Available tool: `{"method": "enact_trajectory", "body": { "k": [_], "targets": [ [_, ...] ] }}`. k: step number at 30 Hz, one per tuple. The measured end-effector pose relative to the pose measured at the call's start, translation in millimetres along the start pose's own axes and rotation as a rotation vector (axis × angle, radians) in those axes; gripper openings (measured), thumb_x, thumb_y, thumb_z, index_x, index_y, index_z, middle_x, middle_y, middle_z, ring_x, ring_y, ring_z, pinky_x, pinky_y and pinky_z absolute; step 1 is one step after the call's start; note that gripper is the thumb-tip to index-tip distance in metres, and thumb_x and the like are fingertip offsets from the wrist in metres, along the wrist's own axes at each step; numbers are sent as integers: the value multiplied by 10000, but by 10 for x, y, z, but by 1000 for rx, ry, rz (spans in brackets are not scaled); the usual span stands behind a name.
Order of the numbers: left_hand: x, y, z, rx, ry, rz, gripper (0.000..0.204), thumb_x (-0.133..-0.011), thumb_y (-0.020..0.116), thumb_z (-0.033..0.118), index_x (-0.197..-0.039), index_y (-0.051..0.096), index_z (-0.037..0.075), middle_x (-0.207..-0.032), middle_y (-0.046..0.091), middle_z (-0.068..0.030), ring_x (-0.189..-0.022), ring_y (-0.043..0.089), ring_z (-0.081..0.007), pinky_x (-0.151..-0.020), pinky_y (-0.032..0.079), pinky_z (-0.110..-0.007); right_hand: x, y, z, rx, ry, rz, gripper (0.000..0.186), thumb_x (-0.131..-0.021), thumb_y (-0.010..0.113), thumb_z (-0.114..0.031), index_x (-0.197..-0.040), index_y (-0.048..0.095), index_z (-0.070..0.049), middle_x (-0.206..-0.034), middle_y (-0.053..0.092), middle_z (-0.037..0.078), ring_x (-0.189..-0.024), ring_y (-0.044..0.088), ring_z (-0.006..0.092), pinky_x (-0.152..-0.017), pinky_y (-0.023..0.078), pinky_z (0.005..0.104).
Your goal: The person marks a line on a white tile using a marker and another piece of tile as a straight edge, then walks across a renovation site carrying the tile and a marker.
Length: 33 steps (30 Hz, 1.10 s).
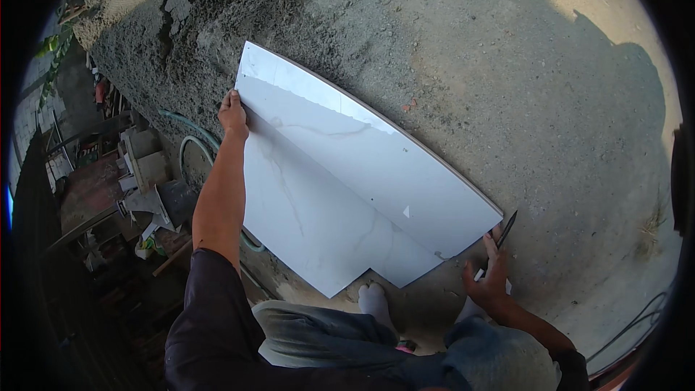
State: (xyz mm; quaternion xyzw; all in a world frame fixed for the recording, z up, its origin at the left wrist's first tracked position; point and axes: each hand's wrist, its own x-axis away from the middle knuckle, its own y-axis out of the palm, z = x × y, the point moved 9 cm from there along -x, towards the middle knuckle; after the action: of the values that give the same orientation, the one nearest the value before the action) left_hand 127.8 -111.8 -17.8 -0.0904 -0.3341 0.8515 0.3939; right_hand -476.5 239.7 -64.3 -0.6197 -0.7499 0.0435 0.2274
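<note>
We crouch over two white marbled tiles lying on the sandy ground (550,101). The upper tile (376,166) overlaps the lower tile (311,224), its long axis running from upper left to lower right. Our left hand (233,114) presses its far corner, fingers curled over the edge. Our right hand (489,282) sits at the near corner, fingers gripping a dark pencil (504,232) that touches the tile's end.

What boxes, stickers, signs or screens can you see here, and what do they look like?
No boxes, signs or screens show clearly.
White tile: lies on the sandy ground, large, marbled with grey veins, no sticker on it.
Left hand: grips the tile's far left edge.
Right hand: holds a dark pencil at the near right corner.
</note>
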Motion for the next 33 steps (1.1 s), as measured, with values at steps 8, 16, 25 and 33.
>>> {"method": "enact_trajectory", "body": {
  "k": [8,16,25,33],
  "targets": [
    [-186,-183,-177,-30,17,-17,400,-943,544,335,-1248,563,76,-1002,635,-10,-678,521,-78,-547,431,-251,-115,-60,-131,31,-32,14,643,-754,650,-76,-1319,357,13,-1384,318,307,-1234,384,432,-993,316,479],
    [-53,38,1,-95,12,-78,360,-944,538,338,-1220,581,110,-755,577,21,-490,421,-83,-421,343,-261,-76,-78,-114,30,-51,34,692,-734,666,-38,-1336,330,12,-1366,340,308,-1211,412,436,-982,339,484],
    [-57,-50,-38,-80,2,-26,331,-946,528,355,-1182,604,136,-649,505,35,-435,356,-82,-394,292,-263,-115,-81,-168,0,-94,26,685,-750,654,-78,-1348,324,-18,-1423,275,304,-1190,422,440,-960,317,497],
    [-113,-56,-56,-84,-6,-38,376,-939,538,366,-1230,578,131,-634,503,25,-435,361,-90,-398,298,-271,-111,-66,-149,-2,-52,37,689,-749,657,-67,-1354,330,-17,-1418,278,309,-1196,423,432,-943,322,482]
  ]
}}
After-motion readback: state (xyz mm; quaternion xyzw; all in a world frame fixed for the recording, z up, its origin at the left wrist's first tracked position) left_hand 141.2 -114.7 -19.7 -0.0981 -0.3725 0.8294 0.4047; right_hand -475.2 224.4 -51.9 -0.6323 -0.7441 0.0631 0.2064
